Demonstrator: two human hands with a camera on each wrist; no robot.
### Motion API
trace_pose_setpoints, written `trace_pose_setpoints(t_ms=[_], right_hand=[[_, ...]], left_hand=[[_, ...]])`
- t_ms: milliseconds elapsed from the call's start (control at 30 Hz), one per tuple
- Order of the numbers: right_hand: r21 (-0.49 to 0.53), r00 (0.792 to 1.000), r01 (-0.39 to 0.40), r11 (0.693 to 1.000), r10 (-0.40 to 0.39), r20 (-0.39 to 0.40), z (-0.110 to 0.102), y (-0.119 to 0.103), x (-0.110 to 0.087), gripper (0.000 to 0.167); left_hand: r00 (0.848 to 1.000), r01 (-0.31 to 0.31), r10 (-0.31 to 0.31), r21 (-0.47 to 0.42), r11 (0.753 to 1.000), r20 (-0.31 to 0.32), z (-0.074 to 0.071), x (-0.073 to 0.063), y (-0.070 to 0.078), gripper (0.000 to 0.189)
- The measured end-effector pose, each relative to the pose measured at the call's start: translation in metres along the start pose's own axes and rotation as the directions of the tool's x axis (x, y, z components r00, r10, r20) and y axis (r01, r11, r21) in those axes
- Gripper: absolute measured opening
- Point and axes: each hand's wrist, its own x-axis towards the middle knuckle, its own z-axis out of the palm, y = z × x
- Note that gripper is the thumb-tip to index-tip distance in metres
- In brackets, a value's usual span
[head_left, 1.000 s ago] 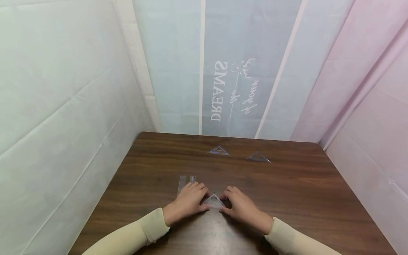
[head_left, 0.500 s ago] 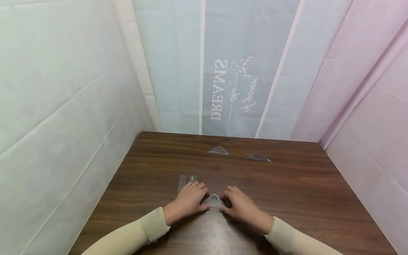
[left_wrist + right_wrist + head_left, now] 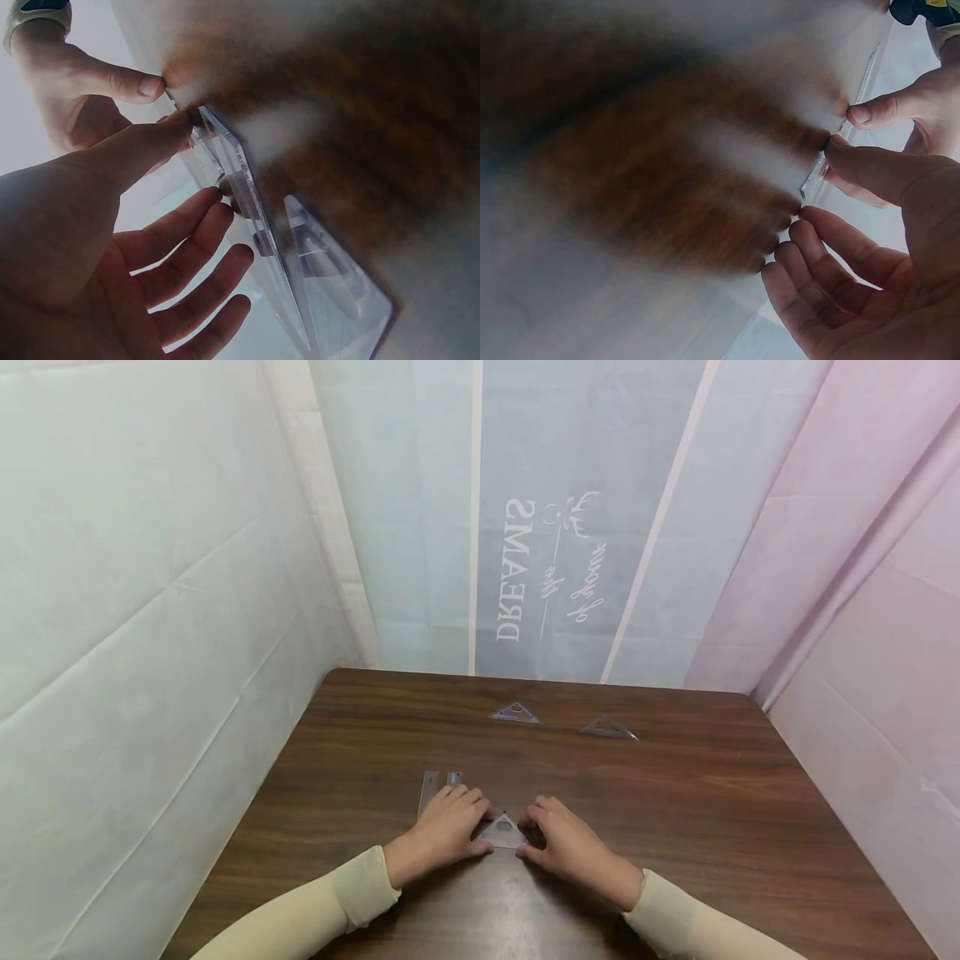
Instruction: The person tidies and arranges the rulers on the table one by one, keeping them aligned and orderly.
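Note:
A clear triangular set square point(image 3: 504, 837) lies flat on the table between both hands. My left hand point(image 3: 448, 827) pinches its left corner between thumb and fingers. At the right corner my right hand point(image 3: 567, 845) does the same, thumb in front and fingers behind. In the right wrist view the set square point(image 3: 811, 180) shows only as a thin edge by the fingertips. Two clear rulers point(image 3: 428, 791) lie side by side just left of the left hand, partly covered by it. Up close in the left wrist view, one ruler point(image 3: 251, 206) runs past the fingertips.
Toward the back of the brown wooden table point(image 3: 712, 793) lie two more triangles: a set square with blue markings point(image 3: 515, 717) and a darker-looking clear one point(image 3: 611, 733) to its right. Fabric curtains point(image 3: 420, 527) hang behind the table and along both sides.

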Motion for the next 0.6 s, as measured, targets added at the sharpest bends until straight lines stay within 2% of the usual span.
trace_pose_setpoints(t_ms=[300, 600], right_hand=[[-0.004, 1.0, 0.005, 1.0, -0.005, -0.006, -0.004, 0.001, 0.0, 0.033], [0.014, 1.0, -0.011, 1.0, 0.011, 0.02, -0.007, 0.001, 0.003, 0.03]], left_hand=[[1.0, 0.006, -0.006, -0.011, 1.0, 0.015, -0.005, 0.001, 0.001, 0.04], [1.0, -0.004, 0.006, -0.096, 0.995, 0.013, -0.012, 0.003, -0.004, 0.037]])
